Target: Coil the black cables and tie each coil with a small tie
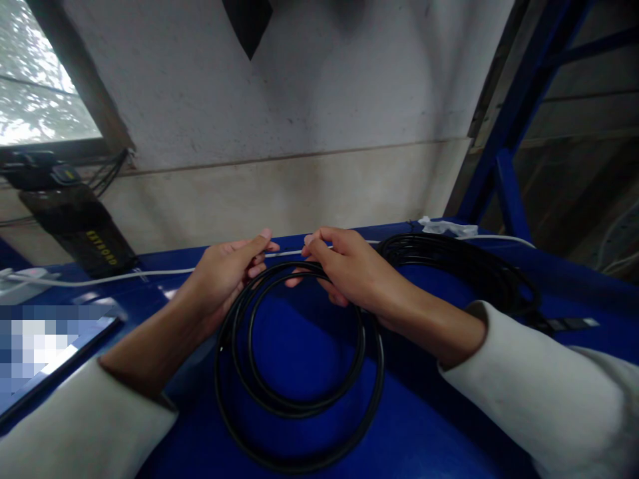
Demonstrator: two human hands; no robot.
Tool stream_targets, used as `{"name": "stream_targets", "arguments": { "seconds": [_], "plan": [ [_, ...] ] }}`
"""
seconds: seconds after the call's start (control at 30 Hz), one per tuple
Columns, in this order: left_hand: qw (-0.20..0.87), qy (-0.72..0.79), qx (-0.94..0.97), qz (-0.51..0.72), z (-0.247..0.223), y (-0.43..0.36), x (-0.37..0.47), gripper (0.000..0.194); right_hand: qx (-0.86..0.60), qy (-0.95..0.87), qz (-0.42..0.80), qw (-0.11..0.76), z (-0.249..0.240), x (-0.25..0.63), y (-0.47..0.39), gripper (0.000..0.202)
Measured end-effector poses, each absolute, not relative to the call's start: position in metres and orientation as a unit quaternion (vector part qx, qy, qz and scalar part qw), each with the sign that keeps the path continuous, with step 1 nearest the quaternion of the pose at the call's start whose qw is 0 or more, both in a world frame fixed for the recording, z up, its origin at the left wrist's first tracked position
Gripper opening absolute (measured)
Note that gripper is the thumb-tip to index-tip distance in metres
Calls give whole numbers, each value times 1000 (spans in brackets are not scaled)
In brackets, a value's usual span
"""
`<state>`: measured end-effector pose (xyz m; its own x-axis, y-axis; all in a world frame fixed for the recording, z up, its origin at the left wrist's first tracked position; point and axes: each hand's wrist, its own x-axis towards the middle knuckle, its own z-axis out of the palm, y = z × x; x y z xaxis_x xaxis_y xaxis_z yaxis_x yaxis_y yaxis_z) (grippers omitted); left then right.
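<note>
Against the blue table [424, 422], black cable [294, 414] loops loosely.

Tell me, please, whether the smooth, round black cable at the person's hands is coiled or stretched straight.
Coiled: the black cable curves into several loops of differing sizes, their upper part at the left hand and right hand.

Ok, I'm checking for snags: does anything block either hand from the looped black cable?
Nothing visible: the left hand and right hand are both at the top of the looped black cable; the white cord runs behind them.
</note>
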<state>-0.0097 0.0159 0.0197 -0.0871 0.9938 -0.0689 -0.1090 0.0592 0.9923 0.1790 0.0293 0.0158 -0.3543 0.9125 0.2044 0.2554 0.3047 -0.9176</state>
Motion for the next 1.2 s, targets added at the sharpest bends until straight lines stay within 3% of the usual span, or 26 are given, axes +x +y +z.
{"name": "stream_targets", "arguments": {
  "seconds": [0.47,0.93,1.1,1.2],
  "plan": [
    [609,440,316,580,29,20,-15,32,-430,-691,436,384,24,178,23,18],
    [547,455,383,589,29,13,-6,27,-409,-708,426,388,17,179,29,19],
    [446,478,514,555,25,13,-4,12,-400,-707,437,387,17,179,29,21],
    [386,491,601,499,23,9,-1,22,-406,-706,437,380,17,179,29,22]
  ]
}}
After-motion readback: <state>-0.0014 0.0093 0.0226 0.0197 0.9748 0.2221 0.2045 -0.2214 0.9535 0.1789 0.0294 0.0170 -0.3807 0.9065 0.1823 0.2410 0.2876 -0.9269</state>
